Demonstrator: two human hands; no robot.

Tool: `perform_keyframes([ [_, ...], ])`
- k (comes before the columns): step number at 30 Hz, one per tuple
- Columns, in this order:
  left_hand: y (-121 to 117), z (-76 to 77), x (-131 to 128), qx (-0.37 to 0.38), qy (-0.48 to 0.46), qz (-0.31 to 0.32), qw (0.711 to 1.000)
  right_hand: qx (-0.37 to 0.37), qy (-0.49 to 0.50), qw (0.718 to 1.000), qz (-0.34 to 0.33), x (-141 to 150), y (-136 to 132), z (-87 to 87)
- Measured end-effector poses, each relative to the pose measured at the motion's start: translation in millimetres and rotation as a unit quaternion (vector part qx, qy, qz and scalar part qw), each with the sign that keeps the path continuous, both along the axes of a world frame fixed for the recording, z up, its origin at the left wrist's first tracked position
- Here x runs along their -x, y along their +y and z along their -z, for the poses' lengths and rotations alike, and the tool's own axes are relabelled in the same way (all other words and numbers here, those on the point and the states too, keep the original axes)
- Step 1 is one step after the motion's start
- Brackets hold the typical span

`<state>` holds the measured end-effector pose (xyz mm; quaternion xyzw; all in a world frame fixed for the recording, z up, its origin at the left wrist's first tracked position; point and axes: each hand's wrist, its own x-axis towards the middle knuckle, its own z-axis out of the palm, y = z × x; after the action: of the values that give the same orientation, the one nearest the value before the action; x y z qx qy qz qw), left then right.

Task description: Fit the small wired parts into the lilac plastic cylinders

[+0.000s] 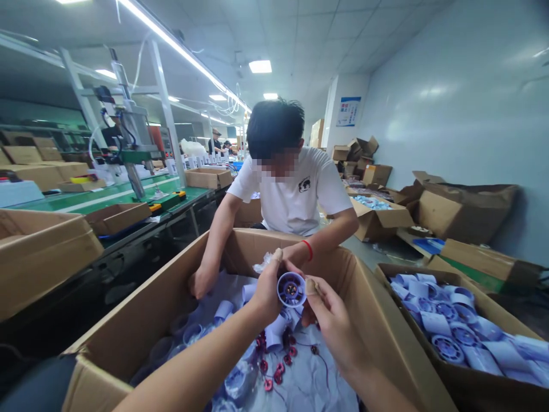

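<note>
A pale lavender plastic cylindrical housing (281, 302) is held up over a large cardboard box, its open end facing me. Inside it a spoked ring surrounds a dark round centre with small copper-coloured spots. My left hand (268, 289) is closed around its left side, thumb up. At the right rim, my right hand (329, 306) pinches it between thumb and fingers; some fingertips are hidden. Below lie more pale housings (274, 335) and several small red round parts (278, 375) with thin wires, on crumpled white sheeting (309, 383).
The big cardboard box (386, 332) surrounds my forearms. Across it a person (295, 194) in a white shirt leans in, both arms inside. To the right stands a carton (433, 357) full of similar housings. A green conveyor bench (64, 201) with a press machine (132, 129) runs along the left.
</note>
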<state>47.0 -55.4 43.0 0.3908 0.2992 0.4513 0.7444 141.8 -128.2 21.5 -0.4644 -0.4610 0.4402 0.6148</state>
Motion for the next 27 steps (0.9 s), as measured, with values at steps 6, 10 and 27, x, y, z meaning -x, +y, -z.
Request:
perform_keyframes([
  [6,3.7,4.9,-3.8,0.017,0.013,0.000,1.000,0.022,-0.023,0.999,0.031,-0.6,0.6,0.9],
  [10,3.6,8.8,-5.6,0.000,0.023,0.003,1.000,0.019,-0.053,0.997,0.055,-0.9,3.7,4.8],
  [27,-10.3,9.5,-3.9,-0.210,0.212,-0.115,0.948,0.027,0.039,0.998,0.042,18.0,2.9,15.0],
])
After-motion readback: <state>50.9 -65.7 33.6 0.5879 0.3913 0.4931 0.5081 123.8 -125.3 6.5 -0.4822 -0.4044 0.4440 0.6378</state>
